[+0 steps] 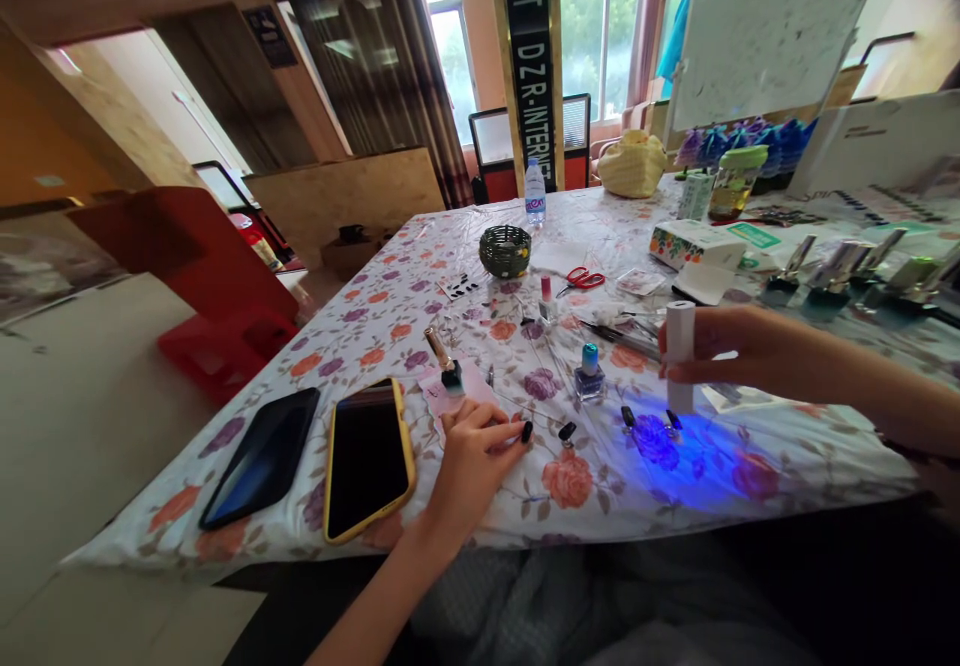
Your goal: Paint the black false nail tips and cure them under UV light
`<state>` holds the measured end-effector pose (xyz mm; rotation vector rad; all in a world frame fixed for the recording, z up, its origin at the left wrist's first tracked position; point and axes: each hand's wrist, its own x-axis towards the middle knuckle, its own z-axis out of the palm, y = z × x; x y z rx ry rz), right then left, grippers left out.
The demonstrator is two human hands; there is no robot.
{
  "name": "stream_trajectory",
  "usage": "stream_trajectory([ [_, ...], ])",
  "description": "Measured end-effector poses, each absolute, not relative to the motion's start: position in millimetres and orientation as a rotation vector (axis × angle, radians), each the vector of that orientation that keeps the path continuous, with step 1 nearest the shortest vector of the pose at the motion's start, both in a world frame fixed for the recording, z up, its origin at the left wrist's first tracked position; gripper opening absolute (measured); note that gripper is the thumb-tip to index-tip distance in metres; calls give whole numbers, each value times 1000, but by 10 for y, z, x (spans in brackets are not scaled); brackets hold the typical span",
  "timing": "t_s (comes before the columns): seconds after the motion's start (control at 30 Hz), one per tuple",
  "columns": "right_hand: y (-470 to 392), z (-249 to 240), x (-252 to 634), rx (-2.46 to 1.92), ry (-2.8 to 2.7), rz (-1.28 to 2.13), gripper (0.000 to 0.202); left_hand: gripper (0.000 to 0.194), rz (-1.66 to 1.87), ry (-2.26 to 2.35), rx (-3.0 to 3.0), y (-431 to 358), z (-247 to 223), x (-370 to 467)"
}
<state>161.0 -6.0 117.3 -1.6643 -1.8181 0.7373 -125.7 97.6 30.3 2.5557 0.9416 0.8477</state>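
My right hand grips a small white handheld UV lamp upright, its blue-violet light falling on the tablecloth. Below and beside the lamp stand two black false nails on small holders. My left hand rests near the table's front edge, thumb and fingers pinched on a black false nail. Just right of it stands another black false nail. Behind my left hand, a dark nail polish bottle with a gold cap is on a pink paper. A blue-capped polish bottle stands between my hands.
Two phones lie at the left. Further back are a woven basket, red scissors, a pink-capped bottle and a water bottle. Several polish bottles, a box and a jar stand at the right.
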Motion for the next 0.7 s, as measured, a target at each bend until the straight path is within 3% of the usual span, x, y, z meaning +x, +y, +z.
stream_trajectory([
  [0.4,-107,1215,1568,-1730,-1837,553,30,10,917,912,2587,921,362,-1271],
  [0.7,-93,1197,1560,-1673,-1852,656,30,7,934,926,2602,903,354,-1264],
])
